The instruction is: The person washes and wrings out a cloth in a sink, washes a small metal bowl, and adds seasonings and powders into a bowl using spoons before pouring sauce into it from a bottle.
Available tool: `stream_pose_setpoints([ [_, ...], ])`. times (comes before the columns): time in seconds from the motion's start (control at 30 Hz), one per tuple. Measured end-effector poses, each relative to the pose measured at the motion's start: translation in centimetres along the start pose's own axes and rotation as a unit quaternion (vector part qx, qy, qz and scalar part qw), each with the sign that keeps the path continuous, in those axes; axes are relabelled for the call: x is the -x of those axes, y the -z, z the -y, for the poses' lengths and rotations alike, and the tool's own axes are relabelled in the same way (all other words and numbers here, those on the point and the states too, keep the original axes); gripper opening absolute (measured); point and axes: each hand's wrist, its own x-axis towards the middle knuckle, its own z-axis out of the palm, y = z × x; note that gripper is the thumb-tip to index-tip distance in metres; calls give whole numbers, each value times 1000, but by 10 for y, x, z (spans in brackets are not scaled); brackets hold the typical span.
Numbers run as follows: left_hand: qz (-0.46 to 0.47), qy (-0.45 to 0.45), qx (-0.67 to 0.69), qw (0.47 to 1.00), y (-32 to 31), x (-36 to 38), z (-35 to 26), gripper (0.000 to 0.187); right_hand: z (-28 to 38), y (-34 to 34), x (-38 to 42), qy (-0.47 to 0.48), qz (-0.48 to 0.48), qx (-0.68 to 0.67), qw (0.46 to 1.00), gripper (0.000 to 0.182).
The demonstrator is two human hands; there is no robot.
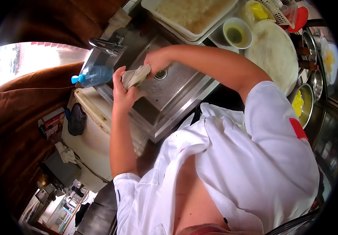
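A pale, bunched-up cloth (136, 76) hangs over the metal sink (177, 88), stretched between my two hands. My left hand (123, 91) grips its left end, with the thumb and fingers around the folds. At the other end, my right hand (158, 62) is closed on the cloth, fingers curled out of sight. Below the hands lies the sink basin with its drain (160, 74), wet in places. The faucet (105, 46) stands at the back left of the basin, apart from both hands.
A blue bottle (95, 76) lies at the sink's left edge. Beyond the basin sits a white tray (150, 4) with pale contents. To the right are a cup of greenish liquid (237, 33), a round board (272, 55) and a metal bowl (308, 102) with yellow food.
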Motion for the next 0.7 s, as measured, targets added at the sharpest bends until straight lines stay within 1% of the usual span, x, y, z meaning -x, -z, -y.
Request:
stream_pose_setpoints([
  [0.03, 21, -12, 5, 1000, 3, 1, -6, 69, -5, -6, -2, 8, 15, -53, 998, 50],
  [0.13, 74, -30, 90, 993, 7, 2, -21, 67, -8, -49, -14, 61, -160, -60, 983, 87],
  [0.17, 77, -27, 91, 992, 9, 4, -27, 66, -19, -65, -29, 160, -214, -65, 962, 101],
  [0.27, 91, -17, 85, 992, 15, 9, -43, 63, 8, -74, -21, 204, -231, -84, 948, 92],
  [0.3, 96, -13, 77, 992, 19, 10, -45, 63, 11, -79, -22, 208, -238, -127, 940, 69],
  [0.4, 90, 6, 53, 995, 33, 16, -38, 62, 12, -89, -31, 183, -209, -89, 957, 43],
  [0.43, 82, 13, 38, 996, 37, 19, -34, 62, 7, -94, -37, 229, -287, -38, 929, 27],
  [0.5, 54, 39, -3, 998, 44, 26, -20, 65, -10, -91, -48, 233, -309, -52, 921, 23],
  [0.53, 51, 44, -52, 996, 47, 30, -12, 68, -12, -86, -48, 234, -320, -58, 916, 22],
  [0.6, 42, 55, -149, 986, 49, 35, 5, 73, -10, -73, -38, 172, -300, -60, 936, 25],
  [0.63, 37, 51, -175, 983, 46, 37, 16, 79, -5, -63, -30, 142, -289, -61, 945, 27],
  [0.7, 51, 82, -160, 982, 36, 37, 29, 78, 11, -47, -24, 62, -246, -16, 967, 33],
])
